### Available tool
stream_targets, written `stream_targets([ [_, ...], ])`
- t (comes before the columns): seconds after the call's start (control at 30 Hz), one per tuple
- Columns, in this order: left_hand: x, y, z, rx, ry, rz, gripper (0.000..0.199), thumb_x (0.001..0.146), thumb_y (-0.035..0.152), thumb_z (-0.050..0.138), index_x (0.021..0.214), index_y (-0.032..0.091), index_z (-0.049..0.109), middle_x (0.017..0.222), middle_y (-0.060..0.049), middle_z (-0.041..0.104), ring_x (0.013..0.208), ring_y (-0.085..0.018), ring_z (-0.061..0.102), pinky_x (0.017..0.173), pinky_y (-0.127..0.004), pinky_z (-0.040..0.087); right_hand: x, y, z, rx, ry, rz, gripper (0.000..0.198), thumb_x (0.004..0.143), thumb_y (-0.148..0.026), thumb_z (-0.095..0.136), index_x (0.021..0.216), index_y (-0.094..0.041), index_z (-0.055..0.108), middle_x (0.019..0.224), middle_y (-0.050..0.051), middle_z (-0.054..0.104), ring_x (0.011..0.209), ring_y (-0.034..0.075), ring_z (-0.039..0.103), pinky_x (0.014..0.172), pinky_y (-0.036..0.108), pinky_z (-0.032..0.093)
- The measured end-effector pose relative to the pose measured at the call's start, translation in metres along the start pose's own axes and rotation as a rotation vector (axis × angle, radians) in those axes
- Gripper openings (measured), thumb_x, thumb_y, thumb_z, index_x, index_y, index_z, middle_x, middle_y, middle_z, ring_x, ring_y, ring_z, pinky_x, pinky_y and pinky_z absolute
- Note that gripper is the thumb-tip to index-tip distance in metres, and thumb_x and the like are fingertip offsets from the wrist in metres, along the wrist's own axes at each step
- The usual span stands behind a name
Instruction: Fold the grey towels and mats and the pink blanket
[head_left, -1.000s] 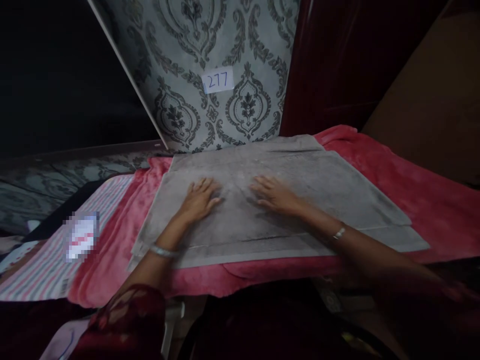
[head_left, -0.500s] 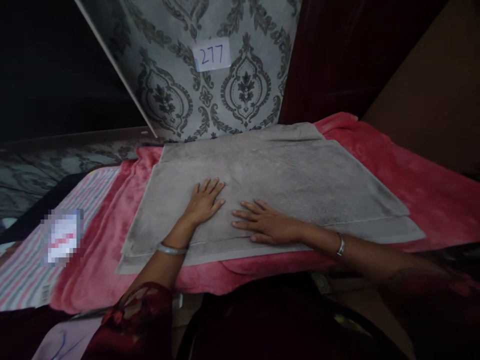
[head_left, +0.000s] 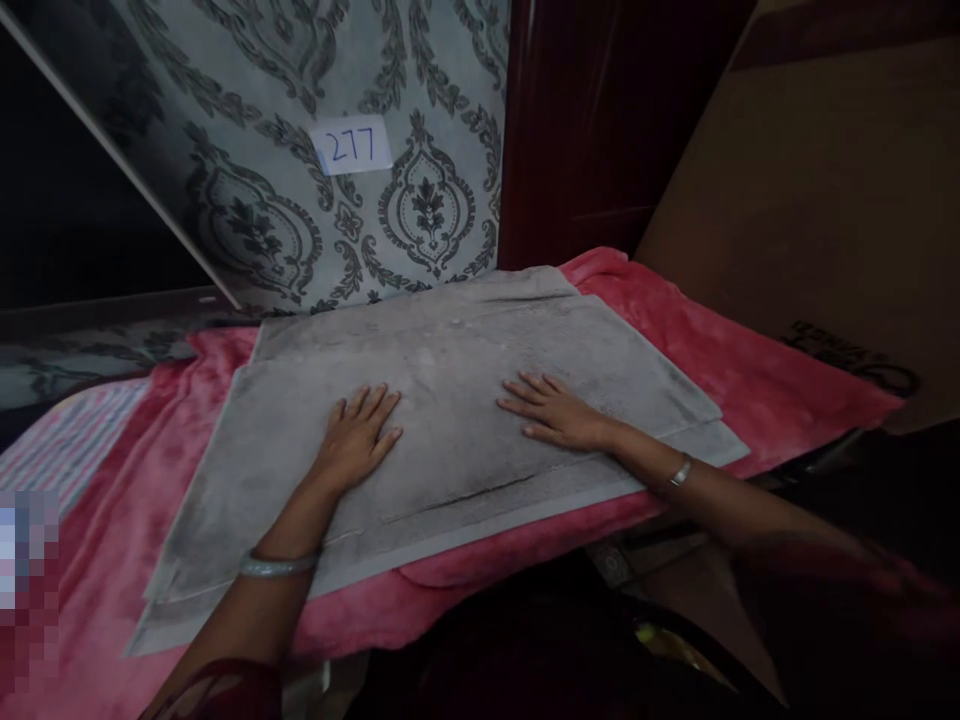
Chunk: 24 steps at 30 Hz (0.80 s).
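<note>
A grey towel (head_left: 442, 430), folded over on itself, lies spread on a pink plush blanket (head_left: 720, 350). Its lower layer shows as a strip along the near edge, and a dark crease runs just above that strip. On the left half of the towel my left hand (head_left: 356, 440) rests flat, fingers apart, with nothing in it. Farther right, my right hand (head_left: 559, 415) also lies palm down on the cloth with its fingers spread. A wide gap of towel separates the two hands.
Patterned wallpaper (head_left: 300, 100) with a paper marked 277 (head_left: 351, 145) rises behind the towel. At the right stands a large cardboard box (head_left: 825, 220) beside a dark red panel (head_left: 577, 140). Striped cloth (head_left: 82, 430) lies at the left.
My hands have moved apart over the towel, the right one shifting away from the left. The view has turned right, so more of the cardboard box shows.
</note>
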<state>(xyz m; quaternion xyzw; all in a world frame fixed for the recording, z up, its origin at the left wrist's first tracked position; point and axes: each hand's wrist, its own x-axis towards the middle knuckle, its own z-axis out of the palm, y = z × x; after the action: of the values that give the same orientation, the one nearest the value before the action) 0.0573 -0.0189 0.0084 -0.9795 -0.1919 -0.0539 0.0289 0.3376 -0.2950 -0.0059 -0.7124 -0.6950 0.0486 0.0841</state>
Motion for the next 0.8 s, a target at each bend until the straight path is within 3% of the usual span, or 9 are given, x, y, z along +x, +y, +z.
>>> stream_targets([
  [0.2,0.001,-0.001,0.001,-0.006,0.008,0.008,0.061,0.1,0.047,0.037,0.157,0.025,0.037,0.165,-0.01,0.03,0.152,-0.035,0.025,0.12,-0.061,0.024,-0.065,-0.038,0.002,0.102,-0.016,-0.073,0.058,0.104,-0.054,0.037,0.159,-0.038,0.028,0.167,0.0,0.019,0.155,0.029,0.005,0.123,0.061,0.01],
  [0.37,-0.008,0.004,-0.004,-0.053,-0.016,0.063,0.068,0.098,0.053,0.042,0.159,0.025,0.031,0.167,-0.011,0.024,0.154,-0.035,0.019,0.12,-0.062,0.021,-0.085,-0.028,-0.001,0.238,0.054,-0.061,0.055,0.104,-0.054,0.033,0.155,-0.034,0.04,0.163,0.002,0.033,0.154,0.027,0.017,0.122,0.057,0.021],
  [0.47,-0.035,0.008,-0.008,-0.108,-0.08,0.184,0.071,0.097,0.058,0.044,0.159,0.027,0.03,0.169,-0.01,0.018,0.156,-0.034,0.011,0.122,-0.061,0.015,-0.086,-0.021,0.011,0.166,0.137,0.033,0.057,0.102,-0.056,0.035,0.155,-0.036,0.039,0.163,0.002,0.032,0.153,0.03,0.017,0.121,0.063,0.018],
  [0.63,-0.106,0.024,-0.02,-0.233,-0.178,0.308,0.073,0.096,0.061,0.044,0.16,0.03,0.026,0.169,-0.007,0.017,0.157,-0.032,0.007,0.124,-0.061,0.008,-0.093,-0.024,0.027,0.101,0.126,0.08,0.06,0.097,-0.059,0.04,0.154,-0.041,0.04,0.162,-0.001,0.033,0.152,0.032,0.021,0.119,0.066,0.019],
  [0.7,-0.128,0.028,-0.03,-0.308,-0.204,0.324,0.07,0.097,0.061,0.043,0.159,0.031,0.03,0.167,-0.006,0.023,0.156,-0.03,0.012,0.125,-0.059,0.009,-0.096,-0.019,0.021,0.142,0.127,0.073,0.056,0.096,-0.058,0.038,0.147,-0.04,0.05,0.157,0.0,0.043,0.15,0.03,0.029,0.12,0.062,0.022],
  [0.8,-0.14,0.018,-0.046,-0.454,-0.175,0.275,0.055,0.102,0.056,0.033,0.15,0.033,0.048,0.159,-0.004,0.044,0.149,-0.024,0.035,0.123,-0.049,0.026,-0.093,0.004,0.001,0.171,0.226,0.164,0.054,0.097,-0.056,0.031,0.136,-0.035,0.062,0.147,0.004,0.056,0.144,0.027,0.041,0.123,0.053,0.025],
])
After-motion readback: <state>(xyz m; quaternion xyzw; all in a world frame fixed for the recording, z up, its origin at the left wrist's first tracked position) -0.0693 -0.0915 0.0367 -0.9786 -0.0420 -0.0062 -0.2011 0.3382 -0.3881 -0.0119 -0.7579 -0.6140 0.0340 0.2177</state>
